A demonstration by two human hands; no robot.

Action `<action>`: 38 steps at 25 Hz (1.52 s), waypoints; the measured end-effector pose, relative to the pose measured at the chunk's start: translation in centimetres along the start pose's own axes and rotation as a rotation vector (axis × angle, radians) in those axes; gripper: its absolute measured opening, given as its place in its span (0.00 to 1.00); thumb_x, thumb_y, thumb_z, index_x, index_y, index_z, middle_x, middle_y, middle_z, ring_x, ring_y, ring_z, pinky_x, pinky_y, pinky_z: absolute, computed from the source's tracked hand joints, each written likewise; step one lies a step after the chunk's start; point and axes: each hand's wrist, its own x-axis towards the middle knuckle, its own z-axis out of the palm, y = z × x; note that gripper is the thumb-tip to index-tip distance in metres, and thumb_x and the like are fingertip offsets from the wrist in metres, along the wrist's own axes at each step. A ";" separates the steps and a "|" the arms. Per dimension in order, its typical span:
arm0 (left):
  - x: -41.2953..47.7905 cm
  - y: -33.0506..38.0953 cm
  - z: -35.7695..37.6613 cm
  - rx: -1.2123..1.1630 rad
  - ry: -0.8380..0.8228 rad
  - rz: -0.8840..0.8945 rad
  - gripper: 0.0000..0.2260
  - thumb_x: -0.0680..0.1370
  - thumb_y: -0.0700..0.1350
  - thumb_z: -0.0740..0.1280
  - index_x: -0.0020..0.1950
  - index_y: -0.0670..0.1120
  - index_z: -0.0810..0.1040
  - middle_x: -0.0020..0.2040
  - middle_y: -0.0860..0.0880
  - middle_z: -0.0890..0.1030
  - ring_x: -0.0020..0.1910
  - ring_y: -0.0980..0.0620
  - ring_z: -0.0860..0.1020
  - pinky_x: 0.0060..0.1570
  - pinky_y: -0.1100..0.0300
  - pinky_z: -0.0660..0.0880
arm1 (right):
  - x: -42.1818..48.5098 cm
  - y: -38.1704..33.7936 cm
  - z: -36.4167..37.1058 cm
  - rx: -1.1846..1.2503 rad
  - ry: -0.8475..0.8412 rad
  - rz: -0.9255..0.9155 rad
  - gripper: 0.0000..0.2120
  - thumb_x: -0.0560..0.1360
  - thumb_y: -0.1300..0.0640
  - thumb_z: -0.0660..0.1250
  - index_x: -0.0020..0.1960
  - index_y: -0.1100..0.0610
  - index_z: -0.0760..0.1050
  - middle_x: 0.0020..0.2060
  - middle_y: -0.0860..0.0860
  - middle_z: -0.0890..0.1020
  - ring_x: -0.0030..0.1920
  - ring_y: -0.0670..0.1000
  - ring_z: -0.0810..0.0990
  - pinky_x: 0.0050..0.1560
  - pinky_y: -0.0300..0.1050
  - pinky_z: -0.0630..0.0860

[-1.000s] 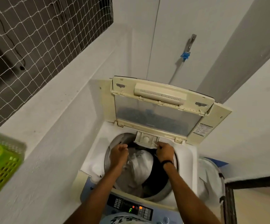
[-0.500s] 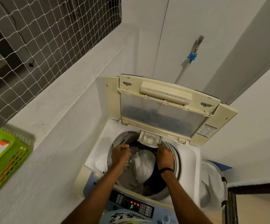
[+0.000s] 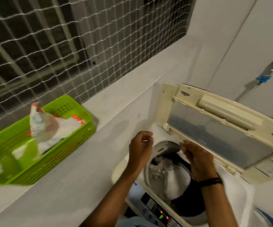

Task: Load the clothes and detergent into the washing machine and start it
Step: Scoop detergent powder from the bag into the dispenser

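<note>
A cream top-loading washing machine stands at the lower right with its lid raised. White and dark clothes fill the drum. My left hand hovers above the drum's left rim, fingers loosely curled, holding nothing. My right hand, with a black band at the wrist, hangs over the drum, fingers apart and empty. A detergent packet, white with orange, lies in a green basket on the ledge at the left. The control panel shows a green F.
A white ledge runs along the left below a netted window grille. A tap with a blue hose clip sits on the wall behind the lid. White walls close in at the right.
Both hands have come up out of the drum and let go of the clothes. My view has swung left, bringing the green basket and packet fully into sight.
</note>
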 end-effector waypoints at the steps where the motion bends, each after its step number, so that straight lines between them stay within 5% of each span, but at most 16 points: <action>1: -0.5 1.4 -2.2 -0.013 0.068 0.093 0.06 0.78 0.42 0.68 0.51 0.51 0.82 0.47 0.54 0.84 0.44 0.58 0.82 0.48 0.65 0.77 | -0.3 -3.2 0.8 0.215 -0.047 -0.007 0.15 0.73 0.47 0.69 0.55 0.54 0.82 0.53 0.50 0.84 0.58 0.54 0.81 0.59 0.45 0.78; 3: -1.9 4.2 -7.0 -0.058 0.244 0.236 0.06 0.79 0.41 0.68 0.52 0.50 0.81 0.43 0.54 0.83 0.39 0.60 0.79 0.43 0.68 0.74 | -1.3 -9.1 2.8 0.605 -0.243 0.072 0.11 0.68 0.55 0.73 0.48 0.57 0.84 0.45 0.53 0.86 0.52 0.53 0.83 0.49 0.39 0.81; 5: -3.4 6.3 -12.2 -0.066 0.455 0.317 0.06 0.79 0.38 0.67 0.51 0.49 0.81 0.41 0.52 0.82 0.37 0.61 0.76 0.41 0.70 0.73 | -2.0 -14.2 5.9 0.713 -0.417 -0.009 0.08 0.69 0.63 0.72 0.47 0.63 0.82 0.40 0.57 0.86 0.45 0.53 0.85 0.45 0.37 0.81; 8: -4.5 6.4 -19.9 0.062 0.744 0.349 0.06 0.77 0.40 0.68 0.50 0.49 0.81 0.44 0.53 0.83 0.40 0.61 0.79 0.42 0.70 0.73 | -3.4 -20.5 11.8 0.522 -0.450 -0.280 0.06 0.71 0.70 0.70 0.47 0.67 0.82 0.39 0.63 0.85 0.36 0.52 0.85 0.41 0.42 0.83; 10: -4.1 4.9 -24.2 0.208 0.822 0.243 0.06 0.77 0.43 0.66 0.52 0.51 0.80 0.48 0.51 0.84 0.45 0.53 0.82 0.48 0.60 0.77 | -3.5 -22.9 16.1 0.218 -0.389 -0.500 0.07 0.68 0.61 0.70 0.44 0.59 0.85 0.38 0.58 0.86 0.37 0.51 0.85 0.45 0.49 0.83; 13: -2.1 2.2 -28.1 0.523 0.695 -0.134 0.13 0.79 0.44 0.64 0.62 0.43 0.78 0.55 0.40 0.83 0.56 0.40 0.81 0.55 0.51 0.75 | -3.2 -25.7 21.4 -0.475 -0.329 -0.695 0.13 0.68 0.54 0.67 0.49 0.55 0.85 0.48 0.55 0.85 0.53 0.59 0.81 0.54 0.47 0.75; 16: -1.0 1.1 -29.1 0.610 0.425 -0.335 0.13 0.79 0.46 0.63 0.59 0.41 0.78 0.57 0.36 0.81 0.58 0.37 0.79 0.54 0.53 0.74 | -3.3 -27.5 24.2 -0.724 -0.326 -0.716 0.15 0.73 0.56 0.67 0.56 0.62 0.79 0.56 0.60 0.80 0.60 0.62 0.76 0.57 0.49 0.72; 21: -0.4 1.6 -29.0 0.678 0.277 -0.335 0.11 0.78 0.43 0.65 0.58 0.40 0.79 0.59 0.37 0.80 0.60 0.39 0.77 0.52 0.55 0.71 | -3.4 -28.9 26.0 -0.691 -0.386 -0.611 0.17 0.73 0.56 0.68 0.59 0.63 0.75 0.59 0.62 0.80 0.63 0.62 0.76 0.60 0.50 0.73; 27: -0.5 1.3 -28.9 0.630 0.292 -0.319 0.10 0.76 0.41 0.66 0.56 0.43 0.81 0.56 0.40 0.83 0.56 0.41 0.79 0.53 0.55 0.74 | -5.1 -28.0 27.5 -0.570 -0.593 -0.421 0.15 0.72 0.57 0.65 0.57 0.63 0.77 0.54 0.59 0.84 0.59 0.59 0.80 0.56 0.46 0.76; 30: -0.6 1.5 -28.7 0.631 0.297 -0.328 0.11 0.75 0.41 0.66 0.56 0.45 0.81 0.56 0.41 0.83 0.57 0.40 0.79 0.54 0.55 0.74 | -5.0 -28.4 27.3 -0.435 -0.757 -0.233 0.13 0.74 0.61 0.61 0.51 0.65 0.80 0.39 0.55 0.87 0.43 0.56 0.85 0.36 0.37 0.77; 33: -0.7 1.4 -28.7 0.605 0.318 -0.334 0.04 0.75 0.44 0.69 0.48 0.46 0.81 0.52 0.41 0.84 0.55 0.38 0.80 0.50 0.54 0.74 | -5.0 -28.6 26.4 -0.159 -0.803 -0.002 0.10 0.75 0.67 0.59 0.39 0.66 0.76 0.36 0.59 0.82 0.23 0.52 0.81 0.21 0.37 0.75; 35: -0.7 1.2 -28.9 0.588 0.328 -0.350 0.05 0.73 0.45 0.70 0.47 0.47 0.80 0.50 0.42 0.84 0.54 0.39 0.81 0.48 0.55 0.73 | -4.8 -28.5 25.8 -0.062 -0.749 0.016 0.09 0.76 0.63 0.62 0.37 0.63 0.74 0.35 0.58 0.81 0.25 0.52 0.82 0.27 0.40 0.79; 38: -0.5 1.3 -29.1 0.553 0.350 -0.379 0.13 0.72 0.42 0.69 0.57 0.45 0.78 0.55 0.42 0.84 0.55 0.40 0.80 0.54 0.53 0.76 | -3.7 -28.0 25.3 -0.097 -0.655 -0.082 0.05 0.69 0.58 0.66 0.39 0.60 0.75 0.39 0.56 0.85 0.42 0.58 0.86 0.50 0.52 0.82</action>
